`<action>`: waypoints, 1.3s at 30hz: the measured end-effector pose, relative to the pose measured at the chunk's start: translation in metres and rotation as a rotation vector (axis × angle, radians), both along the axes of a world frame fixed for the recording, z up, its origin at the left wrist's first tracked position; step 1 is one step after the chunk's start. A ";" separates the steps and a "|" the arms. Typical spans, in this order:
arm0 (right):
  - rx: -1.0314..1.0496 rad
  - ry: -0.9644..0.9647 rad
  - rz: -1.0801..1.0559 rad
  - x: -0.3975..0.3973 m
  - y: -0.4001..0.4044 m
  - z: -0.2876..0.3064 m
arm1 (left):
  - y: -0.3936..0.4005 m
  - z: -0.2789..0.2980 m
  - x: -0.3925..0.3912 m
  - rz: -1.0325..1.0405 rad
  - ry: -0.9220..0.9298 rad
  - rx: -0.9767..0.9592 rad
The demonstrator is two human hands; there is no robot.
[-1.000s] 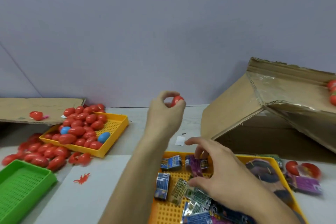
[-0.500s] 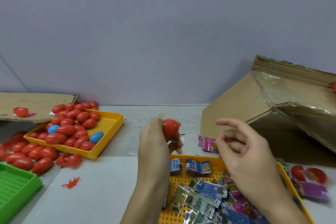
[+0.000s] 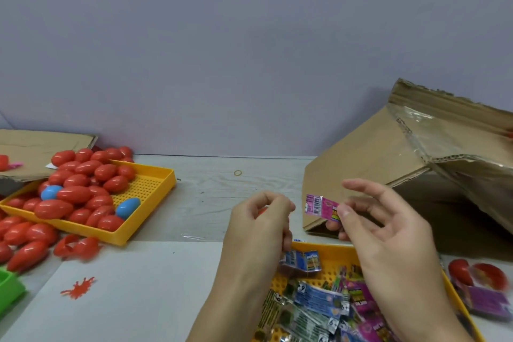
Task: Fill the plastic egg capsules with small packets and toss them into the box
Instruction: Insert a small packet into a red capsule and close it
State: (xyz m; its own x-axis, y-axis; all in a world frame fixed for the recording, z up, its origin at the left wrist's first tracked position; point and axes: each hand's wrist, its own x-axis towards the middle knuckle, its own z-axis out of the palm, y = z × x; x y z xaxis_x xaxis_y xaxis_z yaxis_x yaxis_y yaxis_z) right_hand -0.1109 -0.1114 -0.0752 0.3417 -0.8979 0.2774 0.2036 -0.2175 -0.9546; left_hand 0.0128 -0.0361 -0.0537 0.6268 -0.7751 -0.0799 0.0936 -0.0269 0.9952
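Head view: right hand (image 3: 385, 233) pinches pink packet (image 3: 323, 207) — left hand (image 3: 259, 223) curls around red capsule (image 3: 261, 211).

A pink packet (image 3: 323, 208) with a barcode is pinched level in the right hand (image 3: 388, 228), beside a red egg capsule (image 3: 261, 211) mostly hidden in the curled left hand (image 3: 261, 219), before the tilted cardboard box (image 3: 410, 175).

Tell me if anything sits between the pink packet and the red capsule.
Nothing visible does. The right hand pinches the pink packet, and only open air separates it from the red capsule, mostly hidden in the left hand.
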 end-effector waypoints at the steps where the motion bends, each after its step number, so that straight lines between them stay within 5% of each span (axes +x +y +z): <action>1: -0.005 0.006 0.002 0.000 0.000 0.000 | 0.000 0.003 -0.002 -0.033 0.011 0.003; 10: -0.040 0.081 0.032 0.005 0.002 -0.007 | -0.005 -0.004 -0.004 -0.056 -0.222 -0.038; 16: 0.126 0.113 0.109 0.006 -0.004 -0.007 | -0.008 -0.007 -0.004 -0.137 -0.299 -0.020; 21: 0.221 -0.014 0.231 0.003 -0.002 -0.002 | -0.004 -0.003 -0.004 -0.230 -0.338 -0.008; 30: 0.093 0.079 0.217 0.002 -0.003 -0.005 | -0.001 0.000 -0.002 -0.284 -0.357 -0.002; 39: 0.213 0.129 0.308 0.001 -0.007 -0.009 | -0.001 0.000 -0.001 -0.269 -0.363 -0.013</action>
State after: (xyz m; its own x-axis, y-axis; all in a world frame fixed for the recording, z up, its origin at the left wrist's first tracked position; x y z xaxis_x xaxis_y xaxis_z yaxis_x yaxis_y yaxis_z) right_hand -0.1094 -0.1187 -0.0840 0.6242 -0.7806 0.0329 0.1037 0.0411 -0.9938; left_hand 0.0121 -0.0369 -0.0541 0.3880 -0.9139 0.1192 -0.2706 0.0106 0.9626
